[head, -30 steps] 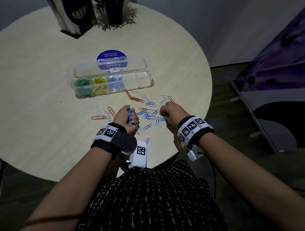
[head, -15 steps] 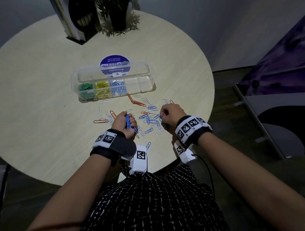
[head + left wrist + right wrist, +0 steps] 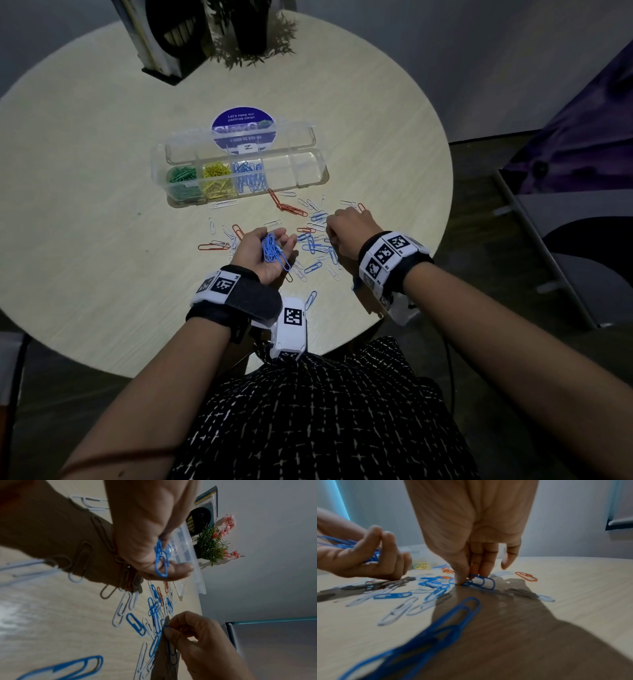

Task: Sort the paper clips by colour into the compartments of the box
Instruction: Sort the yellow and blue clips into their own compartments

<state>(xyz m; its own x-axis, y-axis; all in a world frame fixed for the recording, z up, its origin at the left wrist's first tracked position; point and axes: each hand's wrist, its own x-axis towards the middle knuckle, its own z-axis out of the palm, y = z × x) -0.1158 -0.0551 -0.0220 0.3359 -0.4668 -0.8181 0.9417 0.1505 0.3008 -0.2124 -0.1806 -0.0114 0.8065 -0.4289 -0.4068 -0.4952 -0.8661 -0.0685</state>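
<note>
your left hand (image 3: 265, 251) is turned palm up, and its fingers (image 3: 373, 545) curl loosely around a bunch of blue clips (image 3: 273, 251). your right hand (image 3: 349, 233) reaches down to the table (image 3: 85, 205), and its fingers (image 3: 462, 573) pinch one blue clip (image 3: 481, 582) that lies flat in the loose pile of clips (image 3: 308, 236). the clear box (image 3: 239, 171) sits open just past the pile. it has green clips (image 3: 183, 181), yellow clips (image 3: 217, 180) and more blue clips (image 3: 250, 176), each in its own part.
</note>
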